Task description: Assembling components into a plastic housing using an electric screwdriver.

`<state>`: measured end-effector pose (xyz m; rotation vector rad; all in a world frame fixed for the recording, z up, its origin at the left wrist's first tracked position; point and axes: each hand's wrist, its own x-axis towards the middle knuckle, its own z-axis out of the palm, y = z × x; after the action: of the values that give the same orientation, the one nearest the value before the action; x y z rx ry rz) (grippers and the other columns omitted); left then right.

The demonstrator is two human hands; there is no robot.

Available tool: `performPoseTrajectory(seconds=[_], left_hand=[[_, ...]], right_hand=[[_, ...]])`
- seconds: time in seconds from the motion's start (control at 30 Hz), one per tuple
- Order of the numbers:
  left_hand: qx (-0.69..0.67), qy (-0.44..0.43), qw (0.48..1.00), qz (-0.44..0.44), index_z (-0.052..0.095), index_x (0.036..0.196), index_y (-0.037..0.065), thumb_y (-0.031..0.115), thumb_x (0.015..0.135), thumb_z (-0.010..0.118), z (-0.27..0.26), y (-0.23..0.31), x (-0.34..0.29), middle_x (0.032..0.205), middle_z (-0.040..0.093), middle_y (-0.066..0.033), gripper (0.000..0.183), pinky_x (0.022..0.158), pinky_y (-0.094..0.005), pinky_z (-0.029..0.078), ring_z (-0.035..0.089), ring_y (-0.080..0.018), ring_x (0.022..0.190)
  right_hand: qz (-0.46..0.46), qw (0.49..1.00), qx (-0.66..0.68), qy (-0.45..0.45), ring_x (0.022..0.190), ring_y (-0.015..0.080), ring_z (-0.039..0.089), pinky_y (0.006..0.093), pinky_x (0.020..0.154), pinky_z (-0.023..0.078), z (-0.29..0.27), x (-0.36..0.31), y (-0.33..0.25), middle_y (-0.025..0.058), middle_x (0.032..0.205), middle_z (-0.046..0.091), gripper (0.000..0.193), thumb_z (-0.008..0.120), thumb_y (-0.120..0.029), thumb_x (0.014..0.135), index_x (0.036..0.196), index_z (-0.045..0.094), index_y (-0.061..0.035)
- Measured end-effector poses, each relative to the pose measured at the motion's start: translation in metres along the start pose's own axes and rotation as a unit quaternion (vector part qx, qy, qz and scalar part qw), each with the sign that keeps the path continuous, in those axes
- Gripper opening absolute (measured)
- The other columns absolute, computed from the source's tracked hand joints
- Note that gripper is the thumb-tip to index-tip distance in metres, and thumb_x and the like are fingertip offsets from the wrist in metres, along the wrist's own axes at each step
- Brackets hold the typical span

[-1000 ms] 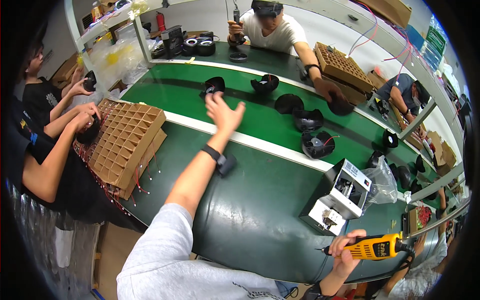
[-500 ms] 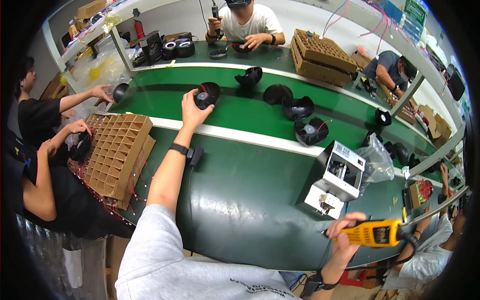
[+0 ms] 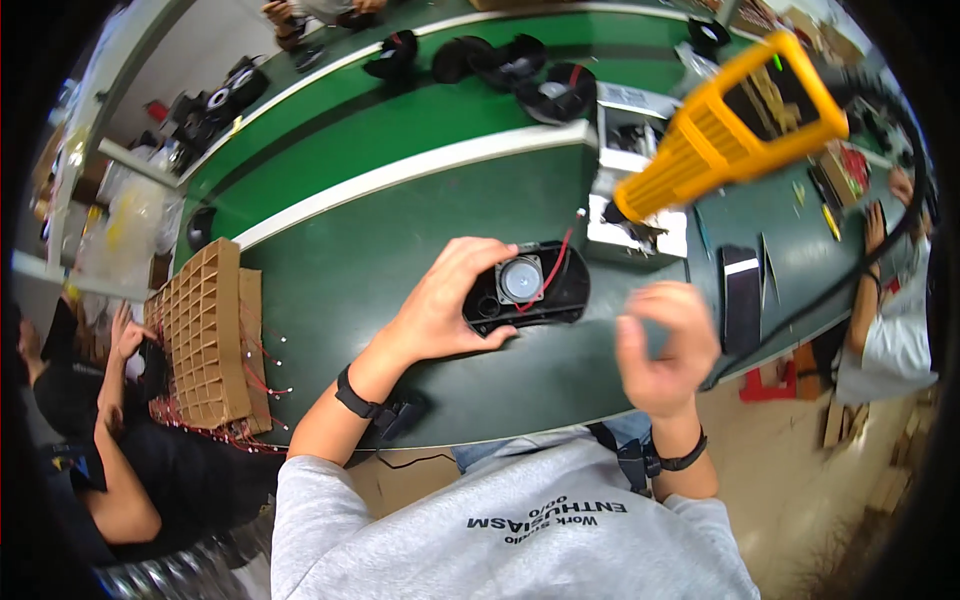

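Observation:
My left hand (image 3: 450, 305) grips the left end of an elongated black plastic housing (image 3: 568, 290) above the green bench, thumb on the near side and fingers on the far side. Set in the housing is a round grey part in a square frame, resembling a small speaker (image 3: 519, 280), with a red wire (image 3: 553, 275) running across it. My right hand (image 3: 672, 345), blurred, hovers right of the housing, its fingers curled and its thumb apart from them. I see nothing in it. A yellow electric screwdriver (image 3: 735, 130) hangs beyond that hand, tip over a white-topped metal box (image 3: 655, 235).
Several black curved shells (image 3: 558, 95) sit on the green belt (image 3: 320, 170) behind a white rail. At left stands a cardboard divider tray (image 3: 205, 340) with red wires, beside other people. A black phone-like slab (image 3: 741, 300) lies right; the screwdriver's black cable (image 3: 850, 275) loops there.
My left hand has come from the belt to the bench with a black housing. My right hand has let go of the screwdriver, which now hangs over the box. The view has tilted downward.

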<state>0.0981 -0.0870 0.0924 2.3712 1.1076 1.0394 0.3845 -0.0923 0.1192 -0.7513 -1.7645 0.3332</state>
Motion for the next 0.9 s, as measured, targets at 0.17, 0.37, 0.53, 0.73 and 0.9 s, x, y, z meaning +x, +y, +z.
performPoseTrajectory(seconds=[0.17, 0.37, 0.53, 0.73, 0.9], left_hand=[[-0.08, -0.056, 0.993, 0.063, 0.049, 0.145, 0.006, 0.013, 0.061, 0.093, 0.043, 0.026, 0.013, 0.129, 0.06, -0.0164, 0.095, 0.101, -0.048, 0.051, 0.057, -0.0405, 0.119], [-0.092, -0.056, 0.991, 0.079, 0.047, 0.147, 0.007, 0.01, 0.058, 0.093, 0.072, 0.035, 0.021, 0.13, 0.059, -0.0161, 0.1, 0.102, -0.0473, 0.05, 0.056, -0.04, 0.119], [-0.106, -0.029, 0.99, 0.085, 0.046, 0.147, 0.007, 0.01, 0.056, 0.094, 0.09, 0.036, 0.02, 0.132, 0.058, -0.0172, 0.104, 0.102, -0.0476, 0.049, 0.056, -0.0403, 0.118], [-0.127, 0.015, 0.987, 0.095, 0.044, 0.148, 0.006, 0.021, 0.056, 0.099, 0.101, 0.025, 0.017, 0.135, 0.056, -0.0178, 0.108, 0.102, -0.0487, 0.049, 0.056, -0.0402, 0.12], [-0.127, 0.012, 0.986, 0.108, 0.045, 0.148, 0.005, 0.029, 0.059, 0.1, 0.101, 0.019, 0.015, 0.136, 0.057, -0.0189, 0.108, 0.101, -0.0484, 0.049, 0.058, -0.0403, 0.119]], right_hand=[[0.038, 0.984, -0.067, -0.158, 0.096, 0.0283, 0.069, 0.0389, 0.091, 0.054, 0.001, -0.013, -0.015, 0.0114, 0.101, 0.072, 0.02, 0.075, 0.001, 0.079, 0.098, 0.073, -0.0031], [0.103, 0.93, -0.247, -0.253, 0.08, 0.0276, 0.068, 0.0412, 0.081, 0.05, -0.023, -0.027, -0.027, 0.0086, 0.083, 0.065, 0.012, 0.075, -0.009, 0.082, 0.089, 0.065, -0.0053], [0.199, 0.919, -0.277, -0.197, 0.07, 0.0332, 0.07, 0.0419, 0.063, 0.055, -0.016, -0.037, -0.021, 0.0121, 0.082, 0.067, 0.024, 0.079, -0.019, 0.085, 0.095, 0.064, -0.0041], [0.226, 0.935, -0.231, -0.146, 0.069, 0.0314, 0.073, 0.0404, 0.058, 0.055, -0.008, -0.043, -0.006, 0.0113, 0.083, 0.073, 0.038, 0.087, -0.026, 0.077, 0.101, 0.065, -0.006], [0.249, 0.938, -0.195, -0.144, 0.067, 0.0289, 0.071, 0.0388, 0.057, 0.054, -0.009, -0.038, -0.004, 0.008, 0.08, 0.072, 0.04, 0.09, -0.026, 0.073, 0.1, 0.065, -0.01]])
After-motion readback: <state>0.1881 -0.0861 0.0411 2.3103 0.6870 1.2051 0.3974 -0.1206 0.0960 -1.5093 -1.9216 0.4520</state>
